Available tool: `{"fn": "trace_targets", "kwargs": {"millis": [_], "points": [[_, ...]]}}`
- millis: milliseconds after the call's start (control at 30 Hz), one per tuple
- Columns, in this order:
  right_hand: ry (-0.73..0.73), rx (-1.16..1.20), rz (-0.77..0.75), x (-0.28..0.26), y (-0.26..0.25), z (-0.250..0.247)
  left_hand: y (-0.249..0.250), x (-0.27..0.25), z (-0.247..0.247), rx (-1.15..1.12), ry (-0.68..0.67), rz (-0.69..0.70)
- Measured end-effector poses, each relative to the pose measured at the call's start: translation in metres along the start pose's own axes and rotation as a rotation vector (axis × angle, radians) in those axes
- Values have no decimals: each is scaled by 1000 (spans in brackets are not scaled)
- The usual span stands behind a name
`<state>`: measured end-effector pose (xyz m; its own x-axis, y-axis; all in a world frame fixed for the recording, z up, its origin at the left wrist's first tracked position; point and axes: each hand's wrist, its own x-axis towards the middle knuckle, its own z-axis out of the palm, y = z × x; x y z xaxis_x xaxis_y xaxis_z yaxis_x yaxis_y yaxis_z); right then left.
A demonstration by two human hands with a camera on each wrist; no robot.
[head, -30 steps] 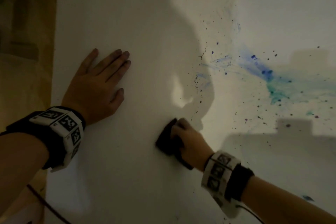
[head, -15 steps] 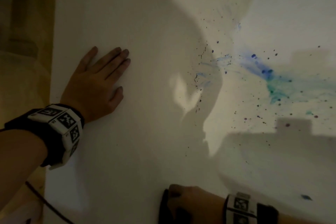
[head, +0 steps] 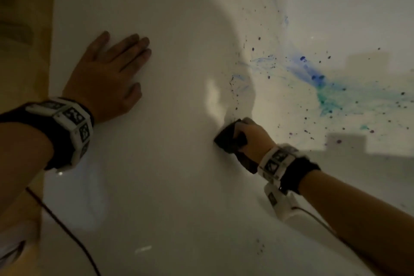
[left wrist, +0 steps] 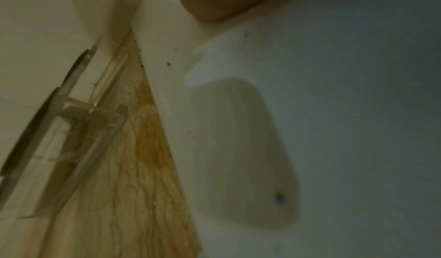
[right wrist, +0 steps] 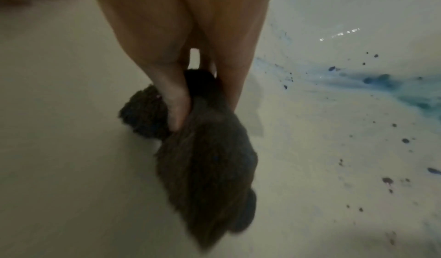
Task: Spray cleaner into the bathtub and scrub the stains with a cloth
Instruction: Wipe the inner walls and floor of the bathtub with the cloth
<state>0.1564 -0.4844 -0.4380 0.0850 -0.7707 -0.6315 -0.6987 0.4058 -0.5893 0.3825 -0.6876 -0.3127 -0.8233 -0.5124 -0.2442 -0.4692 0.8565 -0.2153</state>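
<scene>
The white bathtub [head: 179, 119] fills the head view, with a blue and green smeared stain [head: 318, 83] and dark specks on its right side. My right hand [head: 248, 139] grips a bunched dark cloth [head: 228, 139] and presses it against the tub wall, just left of the specks. The right wrist view shows the cloth [right wrist: 205, 148] bunched under my curled fingers [right wrist: 176, 99], the blue stain [right wrist: 381, 84] to the right. My left hand [head: 112, 74] lies flat with straight fingers on the tub's broad rim. No spray bottle is in view.
A tan veined floor [left wrist: 133, 167] runs along the tub's outer left side, with a clear plastic fixture [left wrist: 71, 130] beside it. A dark cable [head: 67, 231] trails from my left wrist. Shadow covers the tub's lower right.
My right hand pulled the cloth down toward the bottom edge half a second ago, then pushed it back up to the speckled area. The left hand stayed flat on the rim.
</scene>
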Motion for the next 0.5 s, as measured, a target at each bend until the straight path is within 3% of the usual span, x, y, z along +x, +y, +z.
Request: {"fn": "trace_targets", "kwargs": {"millis": [100,233,300,367,500], "points": [[-255,7,-138,-44,-3,-23,3,-2,1,13,-134,-28],[-840,-122,-215,-113,5,-23,25,1,-1,48,-289,-163],[-1055,-131,-232,-132,10,-8,42,4,-3,24,-369,-261],[-1079,-100,-247,-137,15,2,56,8,-1,14,-417,-308],[-942,-36,-293,-120,10,21,65,11,5,9,-419,-346]]}}
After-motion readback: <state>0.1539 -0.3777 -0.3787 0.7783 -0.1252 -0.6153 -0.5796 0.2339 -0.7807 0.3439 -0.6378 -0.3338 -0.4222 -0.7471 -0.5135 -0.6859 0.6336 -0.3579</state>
